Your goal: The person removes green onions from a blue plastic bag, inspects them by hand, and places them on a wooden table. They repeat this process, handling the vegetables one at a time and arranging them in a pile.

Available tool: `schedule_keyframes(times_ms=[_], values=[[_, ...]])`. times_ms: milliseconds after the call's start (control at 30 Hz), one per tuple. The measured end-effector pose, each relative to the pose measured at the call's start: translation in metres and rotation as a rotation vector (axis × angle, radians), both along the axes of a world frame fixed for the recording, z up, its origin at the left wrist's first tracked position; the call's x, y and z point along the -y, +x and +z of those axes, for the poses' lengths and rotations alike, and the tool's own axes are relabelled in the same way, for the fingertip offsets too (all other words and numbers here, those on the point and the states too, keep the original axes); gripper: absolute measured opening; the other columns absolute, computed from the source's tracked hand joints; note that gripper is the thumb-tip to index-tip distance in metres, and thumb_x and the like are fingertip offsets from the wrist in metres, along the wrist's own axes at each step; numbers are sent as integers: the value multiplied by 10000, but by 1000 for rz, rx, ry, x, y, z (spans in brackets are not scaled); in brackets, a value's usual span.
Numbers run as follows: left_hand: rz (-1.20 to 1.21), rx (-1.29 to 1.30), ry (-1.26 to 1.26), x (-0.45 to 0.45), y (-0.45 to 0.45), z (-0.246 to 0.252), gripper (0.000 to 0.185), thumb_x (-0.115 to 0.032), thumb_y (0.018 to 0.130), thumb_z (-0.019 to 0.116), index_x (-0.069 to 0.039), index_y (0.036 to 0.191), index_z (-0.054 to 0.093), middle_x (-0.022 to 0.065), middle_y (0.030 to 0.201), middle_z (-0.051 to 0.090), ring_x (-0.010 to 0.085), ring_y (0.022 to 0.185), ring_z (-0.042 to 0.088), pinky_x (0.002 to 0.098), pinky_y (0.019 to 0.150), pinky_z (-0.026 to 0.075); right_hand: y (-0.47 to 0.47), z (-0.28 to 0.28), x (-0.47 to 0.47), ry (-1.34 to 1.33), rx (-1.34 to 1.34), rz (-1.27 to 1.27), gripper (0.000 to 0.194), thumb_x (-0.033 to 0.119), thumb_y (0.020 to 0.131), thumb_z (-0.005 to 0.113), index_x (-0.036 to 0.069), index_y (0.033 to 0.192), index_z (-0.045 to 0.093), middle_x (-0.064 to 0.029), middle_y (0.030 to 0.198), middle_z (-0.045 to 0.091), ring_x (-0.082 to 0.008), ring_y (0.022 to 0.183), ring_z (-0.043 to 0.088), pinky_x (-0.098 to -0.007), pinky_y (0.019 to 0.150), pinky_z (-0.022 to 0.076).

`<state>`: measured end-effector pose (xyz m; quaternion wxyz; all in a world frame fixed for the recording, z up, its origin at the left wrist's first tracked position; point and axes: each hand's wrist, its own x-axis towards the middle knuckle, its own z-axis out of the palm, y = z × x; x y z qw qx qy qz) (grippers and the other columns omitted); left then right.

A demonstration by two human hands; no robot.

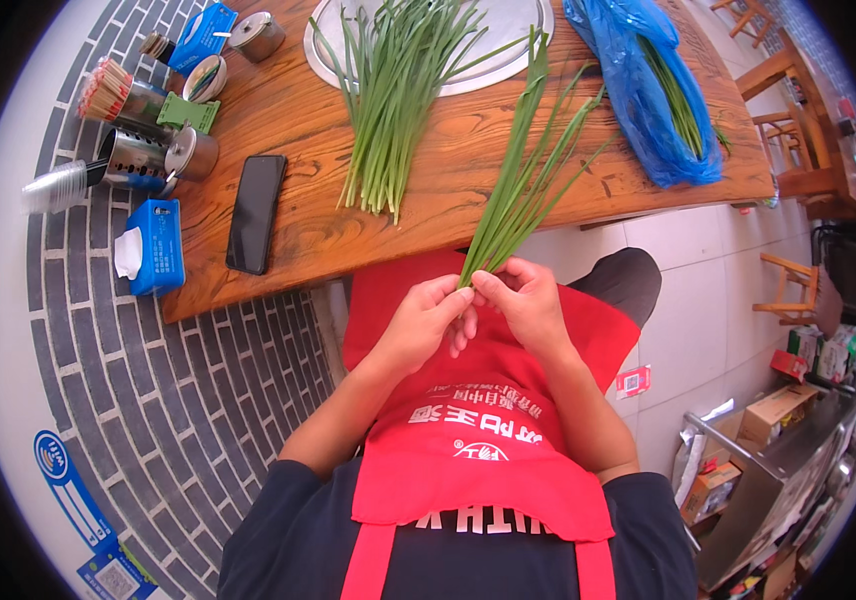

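Note:
A small bunch of green Chinese chives (514, 180) is pinched by its lower ends between both hands, above the lap in a red apron (473, 375). My left hand (428, 315) has thumb and fingers at the tips of the stalks; my right hand (522, 300) grips the same ends, the thumbs nearly meeting. The leaves point away over the table edge. A larger pile of chives (390, 135) lies on the wooden table (308, 202), its leaves over a round metal plate (525, 64). More chives (672, 97) show inside a blue plastic bag (634, 112) at the table's right.
A black smartphone (256, 214) lies left on the table, near a blue tissue box (158, 247). Metal canisters (192, 152), a chopstick holder (139, 105) and a small bowl (205, 79) stand along the brick-patterned wall. Wooden stools (788, 289) and a metal cart (743, 510) are on the right.

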<state>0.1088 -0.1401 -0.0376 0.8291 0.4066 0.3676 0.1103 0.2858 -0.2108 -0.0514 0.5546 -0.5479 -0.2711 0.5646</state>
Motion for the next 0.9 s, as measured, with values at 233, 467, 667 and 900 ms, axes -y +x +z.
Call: schedule_keyframes(times_ms=[233,467,667,900], values=[[14,-38,15,7,-6,2,240,-210,1134,505,-16,1090,640,53,762,675,108,593,629,246,528,511,4,0,1,-24,65,6,186,151,1004,750,-34,1011,763,-34,815,736,-88,753,656,-268,684,526],[-1,-45,23,12,-12,3,239,-204,1136,500,-14,1087,637,65,773,689,112,604,638,245,542,519,1,-7,5,-71,155,30,211,186,1002,766,-25,998,767,-25,813,737,-80,736,642,-268,659,513],[13,-47,-1,18,-24,4,227,-194,1137,502,-15,1097,638,72,785,697,116,619,647,246,556,528,2,-2,9,1,53,101,235,200,1023,744,-19,1108,746,-32,908,750,-69,759,631,-257,657,513],[25,-82,-7,27,-50,11,223,-182,1139,499,-13,1103,639,77,795,701,118,633,652,243,574,534,36,5,7,-33,163,-88,227,206,1072,650,2,1066,749,-36,844,752,-56,660,598,-210,596,466]])
